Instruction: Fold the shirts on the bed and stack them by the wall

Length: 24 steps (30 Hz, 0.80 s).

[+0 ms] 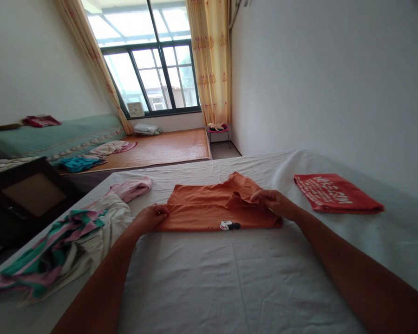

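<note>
We are looking at a creased, sheet-covered surface (209,287) that is carrying a partly folded orange garment (195,218), a folded red garment (337,194) with white lettering to its right, and, to its left, a pink cloth (138,187), a cream cloth (115,211) and a green-and-pink striped garment (57,246).

Left grip (151,217): a bare human hand, slender, with uncovered fingers and wrist. Left forearm (109,278): bare, smooth in outline, narrow at the wrist and broadening steadily toward the lower edge of view, where it is cut off. Right grip (269,199): likewise a bare human hand, fingers and wrist uncovered. Right forearm (344,266): bare, same tapering form, cut off at the lower right corner. Nails and fine skin detail: too small and dim to assess.
</note>
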### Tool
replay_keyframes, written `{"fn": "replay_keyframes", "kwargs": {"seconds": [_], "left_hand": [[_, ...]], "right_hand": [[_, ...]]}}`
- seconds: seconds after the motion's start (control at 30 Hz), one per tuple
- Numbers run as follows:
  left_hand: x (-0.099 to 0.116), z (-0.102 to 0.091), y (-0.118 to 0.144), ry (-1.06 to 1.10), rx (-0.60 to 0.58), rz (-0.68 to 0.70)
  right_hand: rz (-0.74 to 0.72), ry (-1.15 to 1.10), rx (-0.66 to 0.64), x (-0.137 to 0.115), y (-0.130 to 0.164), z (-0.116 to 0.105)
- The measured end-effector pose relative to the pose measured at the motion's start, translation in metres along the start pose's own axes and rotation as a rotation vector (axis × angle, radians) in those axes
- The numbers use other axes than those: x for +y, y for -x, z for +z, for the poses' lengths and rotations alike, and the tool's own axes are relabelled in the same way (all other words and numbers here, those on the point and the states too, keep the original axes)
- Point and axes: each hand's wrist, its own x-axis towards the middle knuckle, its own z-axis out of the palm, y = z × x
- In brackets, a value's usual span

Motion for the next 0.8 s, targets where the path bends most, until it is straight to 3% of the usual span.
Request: {"fn": "replay_keyframes", "kwargs": {"seconds": [0.1,0.17,0.23,0.3,0.47,0.57,0.7,0.8], "left_hand": [[0.0,-0.001,0.001,-0.058,0.05,-0.014],[0.008,-0.002,0.0,-0.124,0.143,-0.005],[0.023,0.001,-0.003,-0.156,0.204,0.006],[0.047,0.009,-0.009,-0.131,0.163,0.051],[0.123,0.053,-0.037,0.022,-0.048,0.333],[0.158,0.087,-0.058,0.067,-0.138,0.381],[0.18,0.123,-0.083,0.095,-0.071,0.323],[0.181,0.134,-0.093,0.181,-0.09,0.248]], "right_hand": [[0.04,0.049,-0.09,0.002,0.003,-0.007],[0.062,0.078,-0.039,0.002,0.002,-0.009],[0.059,0.08,0.021,0.001,0.002,-0.011],[0.024,0.08,0.028,-0.001,0.003,-0.012],[-0.089,0.225,-0.048,0.003,0.007,-0.014],[-0.076,0.313,0.032,0.011,0.005,-0.01],[-0.06,0.335,0.206,0.011,-0.002,-0.002],[-0.086,0.288,0.281,0.006,-0.006,0.002]]}}
